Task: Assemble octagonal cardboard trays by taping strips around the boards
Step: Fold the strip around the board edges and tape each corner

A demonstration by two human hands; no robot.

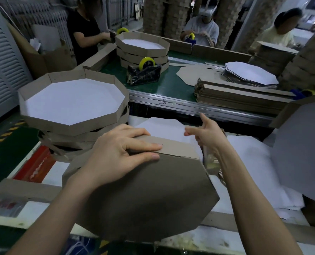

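Holding position noted: octagonal board stands tilted on the near tabletop, brown underside toward the camera; cardboard strip folded along its top edge.

Left hand: fingers straight and flat, pressing the strip onto the board at the upper left of the seam; nothing gripped.

Right hand: just past the board's upper right corner, thumb and forefinger extended; other fingers hidden, so cannot tell whether it pinches anything; a glossy translucent piece, probably tape, hangs just below the wrist.

Key relation: seam between strip and board runs left to right, dropping slightly toward the right; untaped corner lies at the right end, nearer the right hand; judgement: next tape goes there, left hand pinning.

Containers: finished tray on top of a stack at left, white floor, nothing in it; second tray stack across on the green belt, top tray likewise holds nothing.

Also: tape dispenser with yellow roll in front of that stack; flat strip pile and loose white boards far right.
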